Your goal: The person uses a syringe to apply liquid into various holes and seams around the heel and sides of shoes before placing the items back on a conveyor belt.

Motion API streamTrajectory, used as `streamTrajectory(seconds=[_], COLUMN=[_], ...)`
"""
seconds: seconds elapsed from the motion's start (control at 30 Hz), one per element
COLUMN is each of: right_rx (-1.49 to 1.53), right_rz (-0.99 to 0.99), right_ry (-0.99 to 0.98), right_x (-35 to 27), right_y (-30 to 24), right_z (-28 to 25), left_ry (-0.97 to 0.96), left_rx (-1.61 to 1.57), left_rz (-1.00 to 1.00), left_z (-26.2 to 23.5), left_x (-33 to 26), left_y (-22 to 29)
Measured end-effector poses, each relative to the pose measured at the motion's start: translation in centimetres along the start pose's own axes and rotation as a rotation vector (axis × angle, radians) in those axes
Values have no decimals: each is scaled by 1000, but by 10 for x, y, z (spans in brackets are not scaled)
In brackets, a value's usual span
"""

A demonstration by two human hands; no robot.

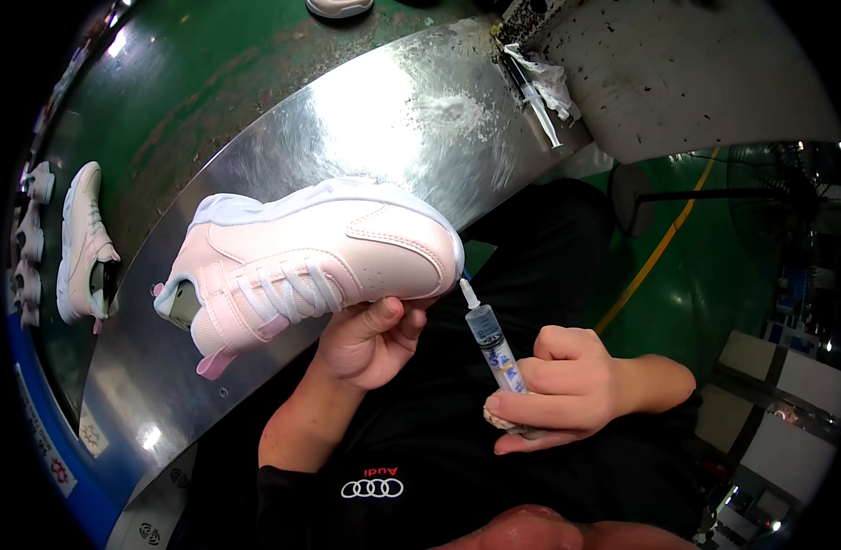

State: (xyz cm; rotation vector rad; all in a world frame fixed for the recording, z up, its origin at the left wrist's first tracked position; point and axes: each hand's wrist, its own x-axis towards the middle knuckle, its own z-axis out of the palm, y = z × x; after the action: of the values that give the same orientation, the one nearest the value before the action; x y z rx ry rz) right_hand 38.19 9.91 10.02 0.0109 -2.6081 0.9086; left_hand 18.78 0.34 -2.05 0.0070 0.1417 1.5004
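Note:
A pale pink sneaker [301, 247] with white laces and a white sole is tilted on its side, its toe pointing right. My left hand [374, 339] grips it from below near the toe, fingers closed against the upper. In my right hand [567, 380] is a clear syringe [498, 353] with blue markings, held with fingers curled around the barrel and plunger end. Its pale nozzle sits right at the sole edge of the toe; whether it touches cannot be made out. Part of the syringe's rear end is hidden by my fingers.
Beneath the sneaker lies a shiny metal table [255, 156] with a curved-looking edge. At its far right are another syringe [541, 115] and crumpled white tissue [550, 82]. More sneakers [83, 243] stand on the green surface [191, 110] beyond. White boxes [791, 458] are at right.

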Motion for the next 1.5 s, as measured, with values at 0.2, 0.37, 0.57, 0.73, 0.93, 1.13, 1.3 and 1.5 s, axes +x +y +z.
streamTrajectory(seconds=[0.2, 0.37, 0.57, 0.73, 0.93, 1.13, 1.3, 1.5], right_rx=[-138, -172, -213, -217, -208, -235, -195, -121], right_rz=[-56, -82, -90, -73, -104, -66, -5, 26], right_ry=[29, 30, 21, -23, -34, 128, 184, 158], right_x=[1, 1, -4, -8, 6, -2, 12, 27], right_y=[4, 6, 10, 15, 16, 28, 73, 90], right_z=[13, 17, 19, 14, 14, 10, 20, 21], left_ry=[-23, 31, 67, 58, 73, 54, 502, 437], left_rx=[-27, -7, 31, 25, 54, -58, 260, 720], left_rz=[-33, -34, -13, 2, 20, -50, 112, 299], left_z=[9, 16, 22, 23, 8, -9, 35, 30], left_x=[1, -2, 1, 10, 11, -55, -132, -69], left_y=[3, 4, 1, -1, 4, 0, 26, 91])
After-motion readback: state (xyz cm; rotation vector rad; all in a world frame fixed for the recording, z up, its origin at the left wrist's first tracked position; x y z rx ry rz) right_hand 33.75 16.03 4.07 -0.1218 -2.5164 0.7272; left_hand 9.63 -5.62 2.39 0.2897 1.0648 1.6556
